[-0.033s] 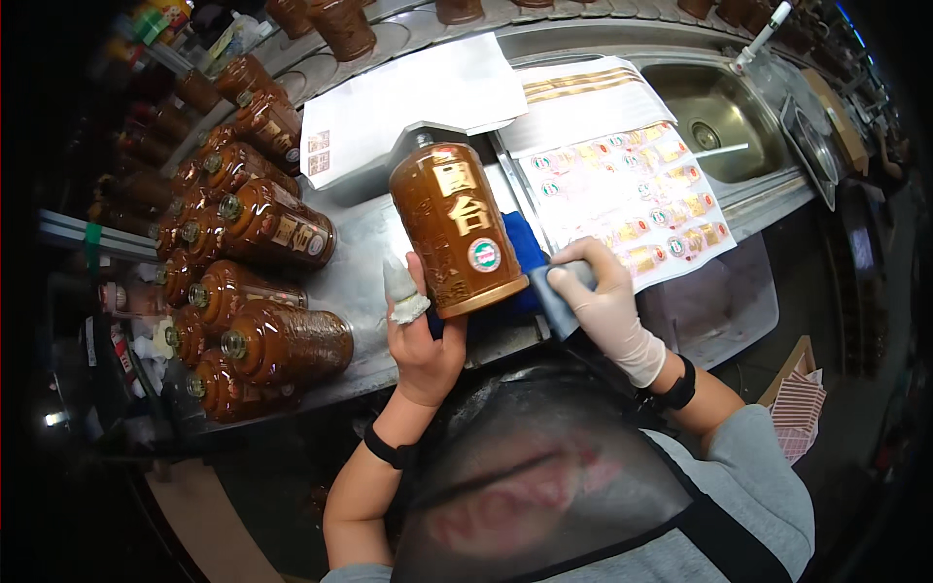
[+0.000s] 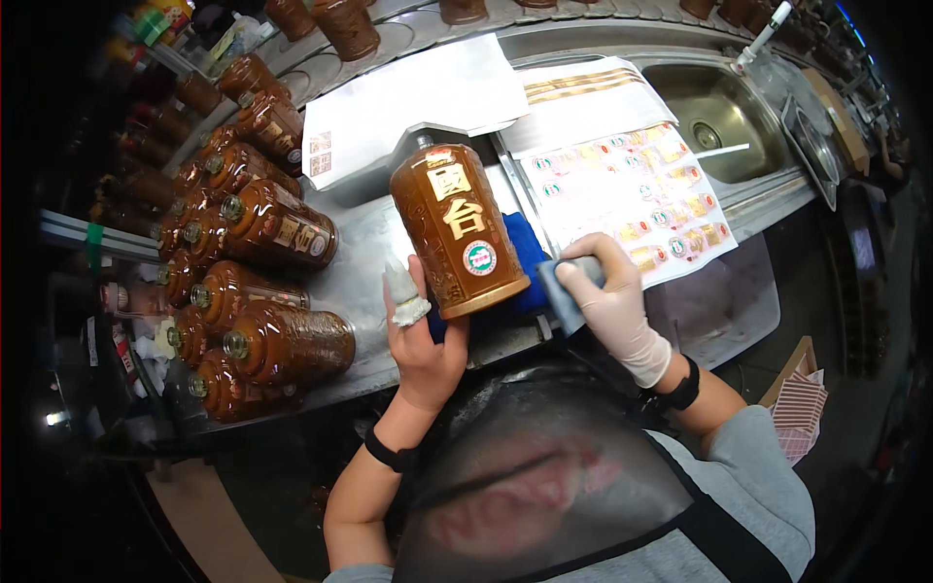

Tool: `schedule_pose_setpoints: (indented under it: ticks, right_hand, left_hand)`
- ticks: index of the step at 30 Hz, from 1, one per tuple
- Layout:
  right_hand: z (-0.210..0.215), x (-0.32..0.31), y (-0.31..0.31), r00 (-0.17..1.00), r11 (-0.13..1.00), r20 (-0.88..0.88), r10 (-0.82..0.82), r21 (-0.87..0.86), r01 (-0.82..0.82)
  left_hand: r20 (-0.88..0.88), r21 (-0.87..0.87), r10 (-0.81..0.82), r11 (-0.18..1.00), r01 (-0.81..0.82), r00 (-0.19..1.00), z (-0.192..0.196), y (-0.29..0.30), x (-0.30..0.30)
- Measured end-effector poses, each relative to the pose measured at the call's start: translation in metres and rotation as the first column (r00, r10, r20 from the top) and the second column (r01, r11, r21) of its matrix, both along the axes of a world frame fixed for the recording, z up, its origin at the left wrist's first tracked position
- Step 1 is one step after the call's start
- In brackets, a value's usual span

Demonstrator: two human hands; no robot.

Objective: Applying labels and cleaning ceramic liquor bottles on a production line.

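Observation:
A brown glazed bottle [image 2: 420, 228] with gold characters and a round green-and-white label lies tilted in front of me, neck away. A grey angled rest [image 2: 397, 155] shows at its neck, and a blue cloth-like pad [image 2: 523, 243] beside and under it. My left hand [image 2: 428, 360], bare but for a grey finger cover [image 2: 400, 287] with a white band, holds the bottle at its lower left side and base. In my gloved right hand [image 2: 622, 321] is a flat blue-grey pad [image 2: 562, 296], pinched just right of the bottle's base and apart from it.
Several brown bottles [image 2: 282, 233] stand crowded at the left. Beyond the bottle lie white sheets [image 2: 408, 97]. To the right are a label sheet [image 2: 593, 209], a gold-striped sheet [image 2: 583, 92] and a metal sink [image 2: 739, 146]. A translucent bin [image 2: 729, 301] sits below the counter's right edge.
The bottle has turned slightly, its characters and round label shifting a little to the left. My right hand and its pad have moved a little to the right.

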State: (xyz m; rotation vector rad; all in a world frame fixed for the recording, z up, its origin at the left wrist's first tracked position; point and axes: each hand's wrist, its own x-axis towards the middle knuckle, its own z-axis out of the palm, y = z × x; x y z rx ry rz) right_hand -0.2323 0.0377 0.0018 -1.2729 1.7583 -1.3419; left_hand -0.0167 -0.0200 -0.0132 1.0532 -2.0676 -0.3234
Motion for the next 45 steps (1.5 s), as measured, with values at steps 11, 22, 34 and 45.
schedule_pose_setpoints:
  ticks: [11, 22, 34, 45]
  right_hand:
    - [0.022, 0.013, -0.008, 0.995, 0.994, 0.077, 0.06, 0.09, -0.067]
    - [-0.004, 0.0, -0.002, 0.999, 0.999, 0.03, 0.025, 0.037, -0.026]
    - [0.019, 0.013, -0.011, 0.996, 0.997, 0.055, 0.063, 0.042, -0.065]
    - [-0.015, 0.002, -0.005, 0.996, 0.999, 0.08, 0.039, 0.027, -0.041]
  left_hand:
    - [0.047, -0.131, -0.001, 0.991, 0.007, 0.999, 0.01, -0.007, -0.01]
    - [-0.042, 0.133, -0.015, 0.991, 0.021, 0.999, -0.011, -0.005, 0.0]
    - [0.239, -0.263, 0.02, 0.964, 0.045, 0.971, 0.035, -0.011, -0.029]
    - [0.119, -0.139, 0.059, 0.989, -0.043, 0.991, 0.003, -0.006, -0.001]
